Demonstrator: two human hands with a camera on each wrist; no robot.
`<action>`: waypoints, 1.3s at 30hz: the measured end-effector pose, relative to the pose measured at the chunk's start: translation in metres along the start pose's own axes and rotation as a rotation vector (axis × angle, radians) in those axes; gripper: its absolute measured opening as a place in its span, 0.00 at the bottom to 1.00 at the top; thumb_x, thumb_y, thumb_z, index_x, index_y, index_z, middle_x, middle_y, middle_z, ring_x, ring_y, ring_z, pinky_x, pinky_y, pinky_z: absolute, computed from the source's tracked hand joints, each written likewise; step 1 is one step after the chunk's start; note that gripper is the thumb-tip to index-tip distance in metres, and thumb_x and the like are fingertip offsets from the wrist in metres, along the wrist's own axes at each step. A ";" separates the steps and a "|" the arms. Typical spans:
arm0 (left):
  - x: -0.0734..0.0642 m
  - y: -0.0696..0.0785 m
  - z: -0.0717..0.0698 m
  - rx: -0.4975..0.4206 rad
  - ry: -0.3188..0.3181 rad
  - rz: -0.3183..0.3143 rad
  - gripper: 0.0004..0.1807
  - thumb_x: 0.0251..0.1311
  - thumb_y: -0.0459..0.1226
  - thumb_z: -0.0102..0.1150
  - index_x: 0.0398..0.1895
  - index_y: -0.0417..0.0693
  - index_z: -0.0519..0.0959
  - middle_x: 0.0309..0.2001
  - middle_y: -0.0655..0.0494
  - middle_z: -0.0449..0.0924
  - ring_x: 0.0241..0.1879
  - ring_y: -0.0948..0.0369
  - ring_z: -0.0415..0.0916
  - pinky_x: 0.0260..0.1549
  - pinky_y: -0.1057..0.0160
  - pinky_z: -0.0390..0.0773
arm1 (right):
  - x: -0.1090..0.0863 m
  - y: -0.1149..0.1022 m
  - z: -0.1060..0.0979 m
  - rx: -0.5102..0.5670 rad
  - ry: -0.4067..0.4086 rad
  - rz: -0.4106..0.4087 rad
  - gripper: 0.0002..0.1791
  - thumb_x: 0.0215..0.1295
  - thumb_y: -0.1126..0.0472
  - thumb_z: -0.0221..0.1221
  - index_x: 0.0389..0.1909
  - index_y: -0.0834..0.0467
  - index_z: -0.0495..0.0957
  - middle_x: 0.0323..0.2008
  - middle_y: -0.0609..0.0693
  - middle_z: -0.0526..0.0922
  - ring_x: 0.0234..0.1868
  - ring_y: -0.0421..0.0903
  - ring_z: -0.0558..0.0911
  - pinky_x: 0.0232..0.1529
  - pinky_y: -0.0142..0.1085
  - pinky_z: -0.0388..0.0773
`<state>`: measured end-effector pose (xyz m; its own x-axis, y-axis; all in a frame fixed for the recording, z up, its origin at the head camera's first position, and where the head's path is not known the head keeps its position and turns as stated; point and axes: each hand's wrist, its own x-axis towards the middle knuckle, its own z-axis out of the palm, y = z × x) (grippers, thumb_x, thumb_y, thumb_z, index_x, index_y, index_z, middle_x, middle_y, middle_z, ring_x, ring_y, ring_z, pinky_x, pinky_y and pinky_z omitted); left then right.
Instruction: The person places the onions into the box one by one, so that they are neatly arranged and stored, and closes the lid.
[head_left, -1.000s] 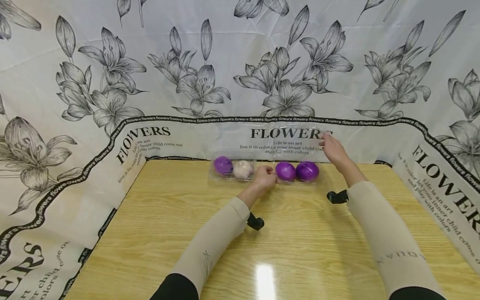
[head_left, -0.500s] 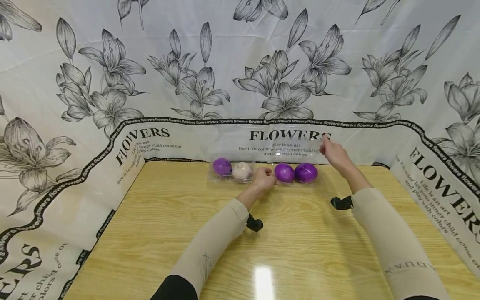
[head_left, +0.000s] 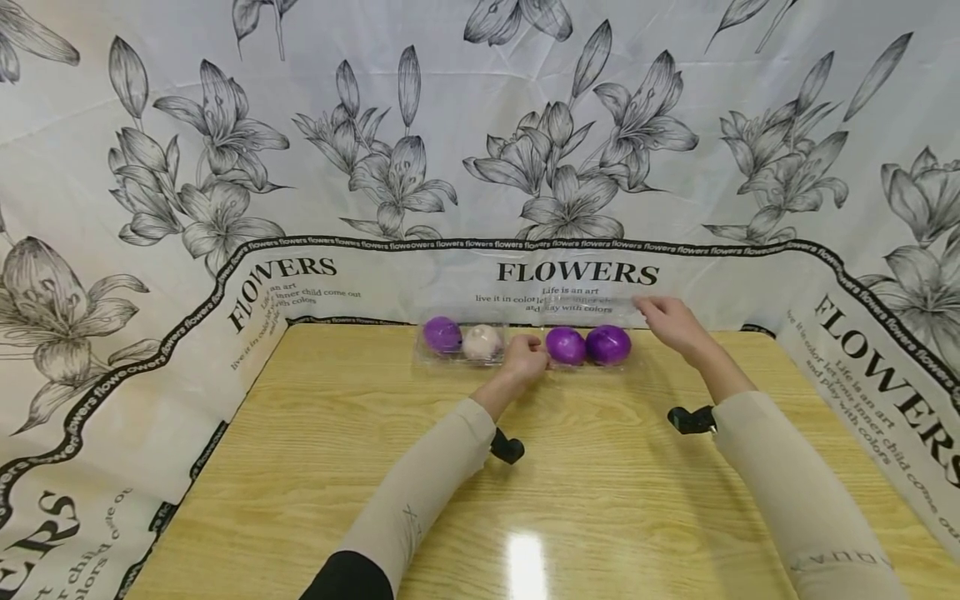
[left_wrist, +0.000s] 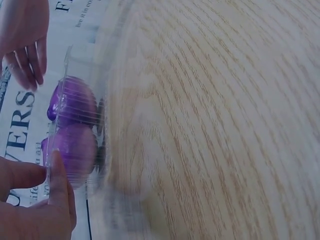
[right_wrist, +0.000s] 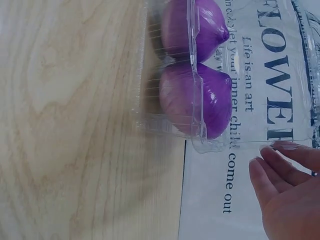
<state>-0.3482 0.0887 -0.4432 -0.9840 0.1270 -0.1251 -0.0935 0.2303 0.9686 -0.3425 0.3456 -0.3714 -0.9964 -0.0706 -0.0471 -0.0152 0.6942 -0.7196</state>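
Two purple onions sit side by side in a clear plastic clamshell box at the back of the table. Its clear lid stands tilted up behind them, in front of the printed cloth. At the box's left end, my left hand pinches the rim between thumb and forefinger, as the left wrist view shows close up. My right hand is at the lid's right edge. Its fingers are fairly straight, their tips right by that edge in the right wrist view.
Left of my left hand stands a second clear box with a purple onion and a whitish bulb. A flower-printed cloth rises directly behind the boxes. The wooden table spreads out in front.
My right hand has come down and slightly left, and the lid has tipped lower over the onions. My left hand keeps its place at the box rim.
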 end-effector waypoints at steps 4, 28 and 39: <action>-0.001 0.002 -0.001 -0.021 -0.004 -0.005 0.27 0.64 0.22 0.54 0.69 0.28 0.69 0.54 0.39 0.79 0.42 0.53 0.82 0.44 0.63 0.88 | -0.008 0.001 0.001 -0.020 -0.025 -0.014 0.43 0.82 0.37 0.35 0.75 0.73 0.56 0.73 0.74 0.60 0.73 0.71 0.60 0.73 0.66 0.62; -0.014 -0.002 -0.017 0.141 -0.210 -0.019 0.44 0.70 0.50 0.62 0.77 0.33 0.56 0.47 0.46 0.83 0.42 0.53 0.84 0.49 0.58 0.85 | -0.034 0.021 0.019 -0.064 -0.041 -0.087 0.34 0.84 0.49 0.43 0.72 0.75 0.61 0.71 0.75 0.63 0.72 0.74 0.60 0.72 0.68 0.61; -0.019 -0.011 -0.016 0.026 -0.214 0.015 0.36 0.80 0.49 0.47 0.78 0.34 0.55 0.64 0.36 0.73 0.42 0.54 0.84 0.51 0.56 0.87 | -0.039 0.031 0.026 -0.053 -0.055 -0.100 0.28 0.84 0.58 0.41 0.72 0.77 0.59 0.69 0.77 0.63 0.70 0.75 0.61 0.68 0.68 0.66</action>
<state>-0.3314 0.0686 -0.4481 -0.9305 0.3315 -0.1560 -0.0724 0.2509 0.9653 -0.3024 0.3513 -0.4104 -0.9836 -0.1797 -0.0161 -0.1201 0.7188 -0.6847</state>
